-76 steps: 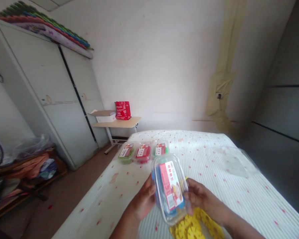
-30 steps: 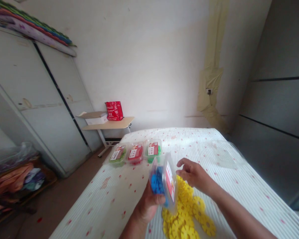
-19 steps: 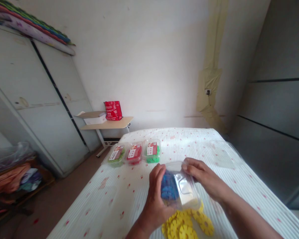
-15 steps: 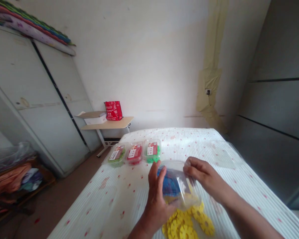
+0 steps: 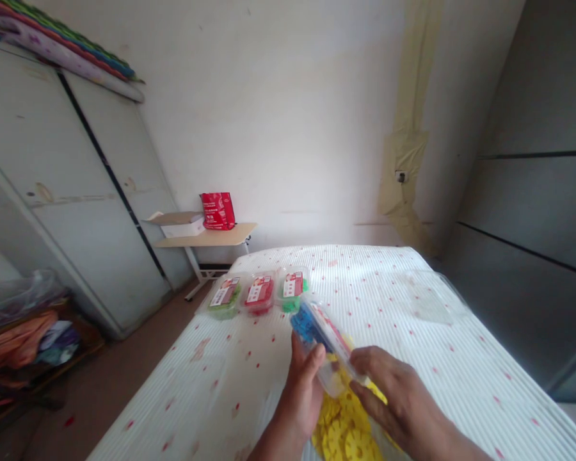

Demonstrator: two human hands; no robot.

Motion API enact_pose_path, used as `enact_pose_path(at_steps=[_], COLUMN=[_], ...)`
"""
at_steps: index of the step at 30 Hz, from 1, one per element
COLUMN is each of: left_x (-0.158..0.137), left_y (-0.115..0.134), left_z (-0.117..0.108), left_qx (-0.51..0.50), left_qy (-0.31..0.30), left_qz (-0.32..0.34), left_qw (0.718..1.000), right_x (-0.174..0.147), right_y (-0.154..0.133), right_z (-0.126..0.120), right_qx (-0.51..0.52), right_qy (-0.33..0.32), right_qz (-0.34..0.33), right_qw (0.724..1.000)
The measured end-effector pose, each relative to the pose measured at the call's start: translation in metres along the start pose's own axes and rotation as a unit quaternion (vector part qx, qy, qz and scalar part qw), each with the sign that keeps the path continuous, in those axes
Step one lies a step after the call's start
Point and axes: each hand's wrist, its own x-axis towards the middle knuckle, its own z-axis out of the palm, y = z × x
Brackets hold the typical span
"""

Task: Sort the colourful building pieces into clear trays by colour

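Note:
A clear plastic container (image 5: 333,381) with blue pieces (image 5: 307,323) inside is tilted steeply above the bed, its labelled side turned to the right. My left hand (image 5: 300,387) is wrapped around its left side, thumb towards me. At its lower right end my right hand (image 5: 393,390) grips the edge, fingers bent. Below and partly behind the hands, yellow notched plastic discs (image 5: 343,429) lie in a pile. Beyond stand three labelled clear boxes in a row: one with olive-green pieces (image 5: 225,298), one with red pieces (image 5: 259,296), one with bright green pieces (image 5: 292,289).
A clear plastic lid or tray (image 5: 429,301) lies at the right of the white spotted bedcover (image 5: 196,384). Past the far left corner, a small table (image 5: 221,237) bears a red bag (image 5: 218,211) and a white box (image 5: 182,228). Grey cabinets (image 5: 532,192) stand at right.
The container has turned from lying fairly level to a steep tilt, with its label now showing. My right hand has moved down and towards me to its lower end.

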Motion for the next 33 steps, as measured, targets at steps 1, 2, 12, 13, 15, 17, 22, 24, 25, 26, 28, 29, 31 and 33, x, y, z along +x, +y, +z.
enact_pose_path(at_steps=[1,2,12,13,15,17,22,24,25,26,28,29,31,33], left_x=[0.000,0.000,-0.001,-0.001,0.000,0.000,0.000,-0.001,-0.001,-0.002,-0.002,-0.002,-0.002,-0.001], left_y=[-0.003,-0.005,-0.012,-0.013,-0.014,-0.014,-0.015,-0.015,-0.016,-0.016,-0.017,-0.018,-0.019,-0.020], left_z=[0.001,0.002,-0.016,-0.017,-0.019,-0.019,-0.020,-0.019,-0.019,-0.019,-0.018,-0.018,-0.019,-0.020], left_qx=[0.006,0.010,0.010,0.010,0.014,0.016,0.003,-0.003,-0.007,-0.011,-0.017,-0.019,-0.019,-0.017], left_qy=[0.006,0.010,0.051,0.054,0.057,0.053,0.042,0.043,0.043,0.044,0.043,0.043,0.044,0.047], left_qz=[0.011,0.019,0.001,0.004,0.011,0.011,0.009,0.009,0.010,0.012,0.016,0.016,0.012,0.005], left_qw=[1.000,1.000,0.999,0.998,0.998,0.998,0.999,0.999,0.999,0.999,0.999,0.999,0.999,0.999], right_x=[-0.003,-0.005,-0.005,-0.006,-0.009,-0.012,-0.018,-0.017,-0.016,-0.014,-0.011,-0.010,-0.009,-0.010], right_y=[0.000,0.000,-0.002,-0.001,0.001,0.004,0.005,0.007,0.009,0.011,0.015,0.017,0.019,0.020], right_z=[0.003,0.005,0.015,0.017,0.021,0.027,0.036,0.035,0.033,0.031,0.026,0.024,0.023,0.024], right_qx=[0.020,0.043,0.104,0.089,0.053,0.016,-0.016,-0.016,-0.019,-0.025,-0.045,-0.053,-0.055,-0.044], right_qy=[0.000,0.002,0.023,0.033,0.053,0.075,0.114,0.133,0.150,0.170,0.199,0.201,0.184,0.170], right_qz=[0.014,0.030,0.054,0.055,0.053,0.048,0.054,0.070,0.088,0.109,0.145,0.152,0.145,0.145], right_qw=[1.000,0.999,0.993,0.994,0.996,0.996,0.992,0.989,0.985,0.979,0.968,0.966,0.971,0.974])
